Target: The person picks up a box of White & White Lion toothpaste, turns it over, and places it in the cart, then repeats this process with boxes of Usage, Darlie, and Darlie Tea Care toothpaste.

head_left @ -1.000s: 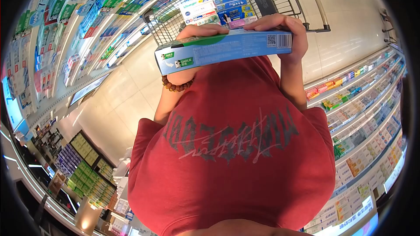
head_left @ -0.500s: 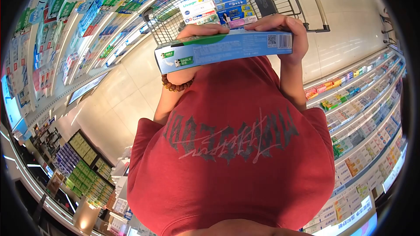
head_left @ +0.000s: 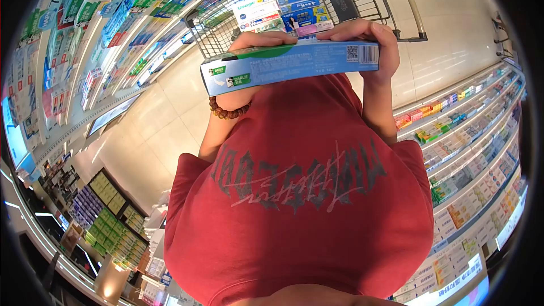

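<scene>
A long light-blue and green Darlie box point(head_left: 289, 67) is held level in front of my chest, with its barcode end on the right. My left hand point(head_left: 258, 39) grips its left part, fingers over the far edge and the lower palm showing below the box; a brown bead bracelet point(head_left: 229, 110) circles that wrist. At the box's right end, my right hand point(head_left: 379, 45) has its fingers laid over the far edge. Just beyond the box, several boxed products point(head_left: 300, 8) sit in a metal wire shopping cart point(head_left: 215, 28), blue ones beside white ones.
Tall shelves of boxed goods point(head_left: 107, 28) rise on the left, and other shelves point(head_left: 470, 147) curve along the right. The cart's dark panel and handle bar point(head_left: 413, 5) are at the top. Pale tiled floor point(head_left: 153, 130) shows on both sides of me. Green and purple packages point(head_left: 107, 226) are stacked at lower left.
</scene>
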`<state>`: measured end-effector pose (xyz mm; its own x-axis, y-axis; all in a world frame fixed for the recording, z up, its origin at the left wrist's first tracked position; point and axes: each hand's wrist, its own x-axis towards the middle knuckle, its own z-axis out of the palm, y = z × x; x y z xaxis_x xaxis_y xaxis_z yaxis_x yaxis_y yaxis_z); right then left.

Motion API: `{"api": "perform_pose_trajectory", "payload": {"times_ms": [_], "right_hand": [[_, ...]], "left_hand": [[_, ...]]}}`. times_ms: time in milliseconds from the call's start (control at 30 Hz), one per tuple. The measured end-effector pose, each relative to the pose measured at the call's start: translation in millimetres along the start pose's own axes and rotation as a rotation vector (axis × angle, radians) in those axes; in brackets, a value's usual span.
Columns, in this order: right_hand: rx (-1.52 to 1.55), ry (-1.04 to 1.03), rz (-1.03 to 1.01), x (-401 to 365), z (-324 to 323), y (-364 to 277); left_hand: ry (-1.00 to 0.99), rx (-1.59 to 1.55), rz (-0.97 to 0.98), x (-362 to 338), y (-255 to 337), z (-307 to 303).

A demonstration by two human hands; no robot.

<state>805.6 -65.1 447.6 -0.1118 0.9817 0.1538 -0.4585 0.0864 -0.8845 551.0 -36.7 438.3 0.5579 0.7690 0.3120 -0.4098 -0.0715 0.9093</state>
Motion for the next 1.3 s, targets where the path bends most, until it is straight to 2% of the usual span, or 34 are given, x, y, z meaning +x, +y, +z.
{"api": "perform_pose_trajectory", "payload": {"times_ms": [1300], "right_hand": [[-0.014, -0.006, -0.009, 4.0, -1.3, -0.4]], "left_hand": [[0.007, -0.043, 0.003, 2.4, -4.0, -2.1]]}}
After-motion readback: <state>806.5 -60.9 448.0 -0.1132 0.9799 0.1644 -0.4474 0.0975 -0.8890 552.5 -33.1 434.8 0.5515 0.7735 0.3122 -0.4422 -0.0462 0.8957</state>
